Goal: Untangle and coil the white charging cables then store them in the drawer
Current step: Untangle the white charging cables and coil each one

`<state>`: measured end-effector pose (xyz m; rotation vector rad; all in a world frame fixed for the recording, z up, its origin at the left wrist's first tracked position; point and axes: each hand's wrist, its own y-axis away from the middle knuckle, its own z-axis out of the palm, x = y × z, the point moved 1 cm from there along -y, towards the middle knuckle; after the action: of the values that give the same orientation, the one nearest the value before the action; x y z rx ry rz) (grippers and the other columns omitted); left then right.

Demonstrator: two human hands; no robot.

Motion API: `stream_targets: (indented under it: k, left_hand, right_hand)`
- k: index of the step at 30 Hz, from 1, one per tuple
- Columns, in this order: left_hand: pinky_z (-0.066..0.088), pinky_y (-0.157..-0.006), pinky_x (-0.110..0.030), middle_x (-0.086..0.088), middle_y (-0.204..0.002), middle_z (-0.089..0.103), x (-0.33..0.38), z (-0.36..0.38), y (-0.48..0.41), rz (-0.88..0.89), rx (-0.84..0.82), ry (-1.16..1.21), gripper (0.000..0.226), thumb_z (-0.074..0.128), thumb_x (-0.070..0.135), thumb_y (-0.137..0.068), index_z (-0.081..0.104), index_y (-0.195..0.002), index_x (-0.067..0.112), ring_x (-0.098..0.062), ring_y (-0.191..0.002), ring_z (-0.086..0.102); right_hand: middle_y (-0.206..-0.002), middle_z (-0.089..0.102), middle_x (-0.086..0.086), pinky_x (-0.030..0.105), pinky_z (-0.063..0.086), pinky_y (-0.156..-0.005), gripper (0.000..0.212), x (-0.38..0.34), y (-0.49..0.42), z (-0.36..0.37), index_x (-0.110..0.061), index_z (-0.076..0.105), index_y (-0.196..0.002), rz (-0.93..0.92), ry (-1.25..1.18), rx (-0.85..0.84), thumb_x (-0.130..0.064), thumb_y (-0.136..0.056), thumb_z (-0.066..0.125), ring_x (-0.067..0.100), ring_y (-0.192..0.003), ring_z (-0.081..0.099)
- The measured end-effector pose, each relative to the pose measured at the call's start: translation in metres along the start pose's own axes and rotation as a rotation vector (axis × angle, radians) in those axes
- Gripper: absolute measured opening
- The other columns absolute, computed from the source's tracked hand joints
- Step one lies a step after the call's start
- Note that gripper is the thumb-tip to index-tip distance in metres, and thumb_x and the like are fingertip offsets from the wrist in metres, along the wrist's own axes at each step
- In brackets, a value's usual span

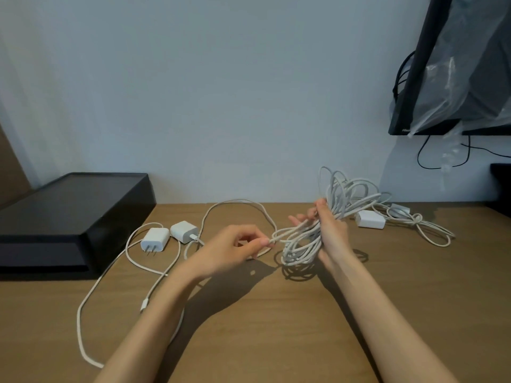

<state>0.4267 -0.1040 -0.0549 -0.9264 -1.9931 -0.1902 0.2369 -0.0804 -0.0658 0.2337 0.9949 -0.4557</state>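
A bundle of white cable loops (304, 244) hangs above the wooden desk (262, 327); my right hand (330, 230) grips it around its middle. My left hand (235, 248) pinches one strand of that cable just left of the bundle. From there the cable runs in a wide arc to a white charger (184, 230). Beside it lies a second white charger (154, 240) with prongs, and a loose white cable (83, 313) trails over the desk's left side. Another white adapter (370, 219) with a tangled cable (425, 228) lies at the right.
A black box (72, 217) stands on the desk at the left against the wall. A black monitor (456, 64) wrapped in clear plastic hangs at the upper right, with black wires under it. A dark object (502, 186) sits at the right edge.
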Motion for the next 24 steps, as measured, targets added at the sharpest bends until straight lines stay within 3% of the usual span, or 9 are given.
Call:
stream_targets:
  k: [3, 5, 7, 10, 13, 17, 24]
  left_hand:
    - [0.032, -0.051, -0.008, 0.009, -0.064, 0.053, 0.002, 0.000, 0.002, 0.006, -0.089, -0.020, 0.020, 0.057, 0.029, -0.093, 0.072, -0.096, 0.016, 0.003, -0.053, 0.042]
    - [0.034, -0.054, -0.011, 0.005, -0.068, 0.060, -0.004, -0.006, 0.004, -0.036, -0.091, -0.062, 0.020, 0.060, 0.035, -0.090, 0.073, -0.093, 0.021, 0.000, -0.058, 0.047]
    - [0.039, -0.058, -0.018, 0.003, -0.073, 0.067, -0.013, -0.017, 0.004, -0.087, -0.028, -0.135, 0.022, 0.063, 0.046, -0.083, 0.074, -0.085, 0.026, -0.002, -0.062, 0.051]
    - [0.031, -0.051, -0.017, -0.001, -0.061, 0.062, -0.023, -0.034, 0.007, -0.098, 0.115, -0.245, 0.035, 0.061, 0.060, -0.070, 0.074, -0.070, 0.028, -0.004, -0.052, 0.044]
    - [0.029, -0.050, -0.021, -0.008, -0.058, 0.059, -0.027, -0.046, 0.009, -0.048, 0.252, -0.240, 0.037, 0.058, 0.062, -0.066, 0.075, -0.068, 0.028, -0.007, -0.050, 0.038]
    - [0.038, -0.055, -0.028, -0.004, -0.060, 0.059, -0.034, -0.050, 0.011, -0.037, 0.339, -0.262, 0.039, 0.054, 0.063, -0.067, 0.073, -0.071, 0.028, -0.014, -0.056, 0.046]
    - [0.039, -0.058, -0.022, 0.004, -0.075, 0.062, -0.052, -0.055, 0.014, -0.156, 0.410, -0.334, 0.036, 0.049, 0.053, -0.079, 0.070, -0.081, 0.024, -0.009, -0.068, 0.052]
  right_hand:
    - [-0.046, 0.033, -0.005, 0.030, 0.056, -0.060, 0.036, 0.001, -0.001, 0.000, -0.013, 0.044, -0.066, -0.028, -0.057, 0.071, -0.026, -0.099, 0.050, 0.006, -0.040, 0.033]
    - [-0.045, 0.030, -0.007, 0.020, 0.041, -0.044, 0.032, -0.002, -0.002, -0.002, -0.014, 0.047, -0.068, -0.025, 0.000, 0.094, -0.028, -0.096, 0.055, 0.005, -0.038, 0.028]
    - [-0.045, 0.029, -0.006, 0.018, 0.030, -0.037, 0.019, -0.006, -0.004, -0.005, -0.014, 0.056, -0.077, -0.029, 0.065, 0.120, -0.025, -0.091, 0.064, 0.006, -0.036, 0.025]
    - [-0.043, 0.031, -0.005, 0.018, 0.023, -0.033, 0.025, -0.009, -0.007, -0.008, -0.016, 0.051, -0.075, -0.048, 0.095, 0.164, -0.018, -0.081, 0.075, 0.007, -0.032, 0.023]
    - [-0.038, 0.024, -0.007, 0.016, 0.017, -0.031, 0.031, -0.007, -0.008, -0.010, -0.018, 0.048, -0.065, 0.006, 0.001, 0.135, -0.027, -0.087, 0.069, 0.006, -0.029, 0.020]
    - [-0.037, 0.022, -0.006, 0.015, 0.018, -0.029, 0.053, -0.009, -0.011, -0.015, -0.020, 0.035, -0.047, 0.090, -0.052, -0.026, -0.035, -0.092, 0.060, 0.006, -0.028, 0.021]
    - [-0.036, 0.025, -0.005, 0.016, 0.020, -0.028, 0.052, -0.012, -0.012, -0.017, -0.018, 0.029, -0.049, 0.204, 0.075, -0.266, -0.042, -0.084, 0.060, 0.005, -0.026, 0.023]
